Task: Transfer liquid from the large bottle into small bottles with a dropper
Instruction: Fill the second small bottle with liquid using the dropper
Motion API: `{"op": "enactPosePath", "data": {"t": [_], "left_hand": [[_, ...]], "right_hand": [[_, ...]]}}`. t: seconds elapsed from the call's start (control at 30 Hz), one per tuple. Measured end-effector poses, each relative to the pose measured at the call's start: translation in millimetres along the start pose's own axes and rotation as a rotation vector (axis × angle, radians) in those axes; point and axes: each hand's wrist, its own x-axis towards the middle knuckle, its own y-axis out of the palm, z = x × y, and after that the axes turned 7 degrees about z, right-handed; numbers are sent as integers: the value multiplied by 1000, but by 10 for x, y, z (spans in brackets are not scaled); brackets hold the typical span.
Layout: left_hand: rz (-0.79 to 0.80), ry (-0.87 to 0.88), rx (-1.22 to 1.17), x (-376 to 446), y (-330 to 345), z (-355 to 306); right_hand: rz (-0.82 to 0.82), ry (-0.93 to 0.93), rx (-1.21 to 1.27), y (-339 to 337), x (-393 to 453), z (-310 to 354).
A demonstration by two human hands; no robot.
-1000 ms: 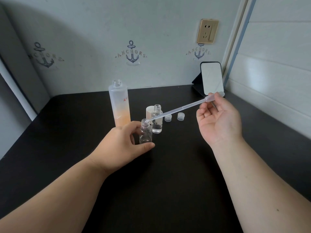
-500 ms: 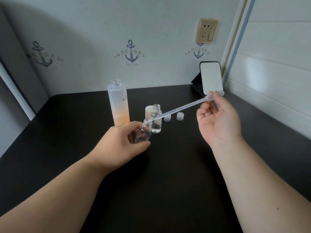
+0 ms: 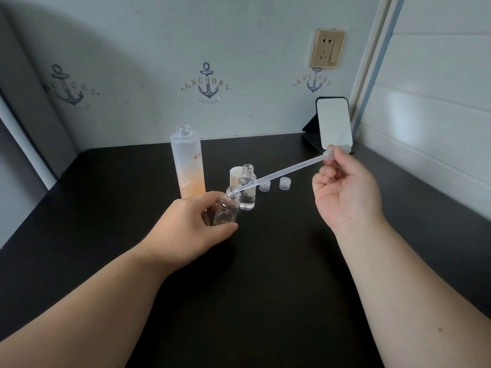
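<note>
**Dropper tip at the mouth of the tilted small bottle**

Head view. The left hand [image 3: 194, 224] has its grip closed around a clear small bottle [image 3: 226, 211], thumb in front and fingers behind, holding it near the middle of the black surface [image 3: 265, 288]. The bottle is tilted, its open mouth leaning toward 1 o'clock. The right hand [image 3: 345, 189] pinches the bulb end of a translucent plastic dropper [image 3: 281, 173] between thumb and fingertips, its grip closed on it.

The relation that matters is the dropper's long axis. It runs from the right hand down toward 8 o'clock, and its tip sits at the bottle's mouth; whether the tip is inside the neck or just touching the rim is too fine to tell. The bottle's tilt roughly meets that line, so a squeeze of the bulb should send liquid inside, in my judgement. The left hand is the nearer one to the bottle; the right is well apart, joined to it only by the dropper.

Just beyond the held bottle, at 12 o'clock, stands a second small bottle [image 3: 247, 189], upright, with clear liquid. The large bottle [image 3: 189, 166], frosted with peach liquid low down, stands uncapped at 11 o'clock. Two small caps [image 3: 284, 183] lie at 2 o'clock.
</note>
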Motion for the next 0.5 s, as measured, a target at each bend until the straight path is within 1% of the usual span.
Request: {"op": "enactPosePath", "data": {"t": [0.5], "left_hand": [[-7,-13,-17,-3,-1,-32]], "right_hand": [[-29,-23,-43,-21,14,18]]}}
